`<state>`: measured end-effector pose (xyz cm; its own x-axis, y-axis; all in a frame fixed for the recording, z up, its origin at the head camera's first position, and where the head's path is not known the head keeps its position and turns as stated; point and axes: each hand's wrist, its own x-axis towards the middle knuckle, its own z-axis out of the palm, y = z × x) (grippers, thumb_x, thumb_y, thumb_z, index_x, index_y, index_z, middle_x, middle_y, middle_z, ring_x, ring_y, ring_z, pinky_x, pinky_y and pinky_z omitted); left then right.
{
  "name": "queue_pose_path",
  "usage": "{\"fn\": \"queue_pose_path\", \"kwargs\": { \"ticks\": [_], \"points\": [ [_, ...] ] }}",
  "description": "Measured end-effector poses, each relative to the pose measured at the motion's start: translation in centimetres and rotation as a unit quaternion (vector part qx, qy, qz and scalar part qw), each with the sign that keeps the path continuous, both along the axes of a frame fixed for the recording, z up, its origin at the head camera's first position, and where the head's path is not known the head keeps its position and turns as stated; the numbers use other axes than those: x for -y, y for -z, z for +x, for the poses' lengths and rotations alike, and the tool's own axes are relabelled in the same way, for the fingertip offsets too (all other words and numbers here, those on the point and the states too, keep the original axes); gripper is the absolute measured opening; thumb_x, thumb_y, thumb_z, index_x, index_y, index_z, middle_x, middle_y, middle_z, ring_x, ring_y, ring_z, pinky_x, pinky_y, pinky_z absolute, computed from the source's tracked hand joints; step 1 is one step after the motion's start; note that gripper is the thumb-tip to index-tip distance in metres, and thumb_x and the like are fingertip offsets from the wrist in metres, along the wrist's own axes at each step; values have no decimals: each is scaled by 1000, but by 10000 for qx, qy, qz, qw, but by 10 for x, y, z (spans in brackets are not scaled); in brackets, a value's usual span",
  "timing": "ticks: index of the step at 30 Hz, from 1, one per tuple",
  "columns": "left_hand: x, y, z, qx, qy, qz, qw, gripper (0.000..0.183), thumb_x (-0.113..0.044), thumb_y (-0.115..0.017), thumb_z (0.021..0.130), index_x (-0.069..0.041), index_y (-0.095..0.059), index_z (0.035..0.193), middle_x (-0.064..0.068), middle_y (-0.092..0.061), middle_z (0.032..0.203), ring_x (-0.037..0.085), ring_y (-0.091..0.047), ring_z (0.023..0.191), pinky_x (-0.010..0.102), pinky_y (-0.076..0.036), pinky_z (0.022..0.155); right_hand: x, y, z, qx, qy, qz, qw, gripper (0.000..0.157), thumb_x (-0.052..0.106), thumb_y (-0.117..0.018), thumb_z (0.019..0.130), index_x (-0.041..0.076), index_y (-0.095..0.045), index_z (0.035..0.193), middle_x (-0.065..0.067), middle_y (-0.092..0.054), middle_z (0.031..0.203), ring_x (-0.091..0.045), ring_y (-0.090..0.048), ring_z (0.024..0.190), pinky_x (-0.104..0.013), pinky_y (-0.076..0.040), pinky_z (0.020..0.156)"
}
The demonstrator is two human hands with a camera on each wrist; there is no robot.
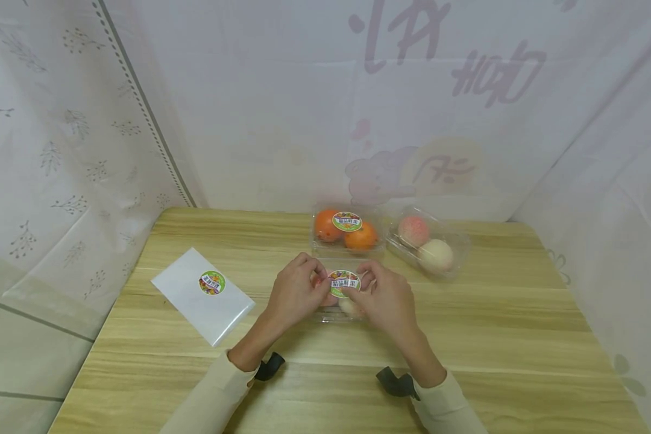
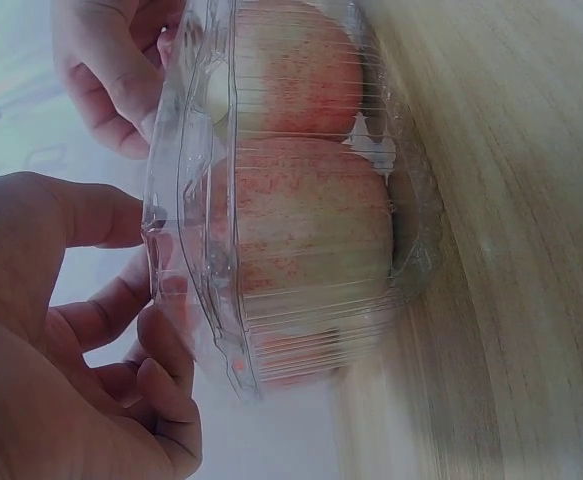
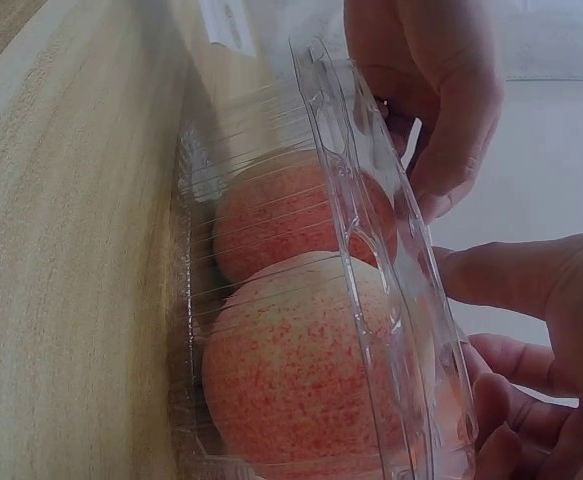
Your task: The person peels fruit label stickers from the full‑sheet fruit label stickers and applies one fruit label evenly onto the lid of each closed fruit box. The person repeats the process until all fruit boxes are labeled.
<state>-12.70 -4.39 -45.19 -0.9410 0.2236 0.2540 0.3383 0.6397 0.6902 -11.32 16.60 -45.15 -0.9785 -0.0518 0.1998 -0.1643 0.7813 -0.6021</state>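
A clear plastic clamshell box [image 2: 311,345] with peaches [image 3: 281,360] inside stands in front of me. An oval fruit label [image 1: 344,283] lies over its lid. On the label's left side, my left hand [image 1: 298,289] touches the lid with thumb and index fingertips, the other fingers bent. Opposite it, my right hand [image 1: 387,298] has its thumb over the label's lower right edge and its index finger near the upper right. In both wrist views, thumb and index tips meet the lid a little apart. The label itself is not clear there.
Behind the box is a clear box of orange fruit [image 1: 360,235] with an oval label on top. To its right sits another clear box with two peaches [image 1: 436,255], no label visible. A white backing sheet [image 1: 195,295] bearing one label lies at left.
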Motion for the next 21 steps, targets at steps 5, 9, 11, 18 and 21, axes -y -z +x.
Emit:
{"fn": "queue_pose_path", "kwargs": {
  "ticks": [5, 9, 11, 18, 21],
  "points": [
    [0, 0, 0, -19, -14, -59, 10000, 10, -17, -82, 93, -9, -76, 91, 4, -69, 102, 15, -51, 74, 30, -43, 61, -3, 0, -1, -143, -146, -73, 9998, 43, 26, -100, 82, 7, -75, 111, 2, -71, 85, -11, -57, 64, -30, -44, 56],
    [0, 0, 0, -142, -19, -103, 9998, 11, -17, -84, 93, -8, -77, 92, 4, -69, 103, 15, -53, 77, 30, -45, 63, -5, 0, -1, -138, -255, -154, 9995, 41, 21, -99, 82, 7, -75, 112, 1, -71, 89, -11, -55, 62, -28, -43, 54],
    [0, 0, 0, -199, -22, -133, 9997, 11, -16, -85, 92, -8, -78, 92, 5, -69, 103, 15, -54, 78, 31, -46, 65, -6, -1, -1, -135, -305, -188, 9993, 40, 20, -99, 83, 8, -75, 112, 1, -71, 91, -10, -54, 61, -28, -43, 53],
    [0, 0, 0, -224, -29, -191, 9996, 11, -14, -87, 92, -8, -78, 92, 5, -70, 103, 16, -52, 76, 30, -44, 63, -7, 0, 0, -331, -520, -209, 9979, 33, 12, -98, 83, 10, -77, 108, -2, -70, 94, -9, -54, 62, -28, -44, 55],
    [0, 0, 1, -227, -22, -191, 9996, 11, -15, -87, 92, -8, -78, 92, 6, -70, 103, 16, -52, 76, 30, -44, 63, -8, 1, 1, -440, -630, -108, 9970, 30, 10, -97, 83, 11, -79, 107, -3, -70, 95, -9, -55, 64, -30, -46, 59]
  ]
}}
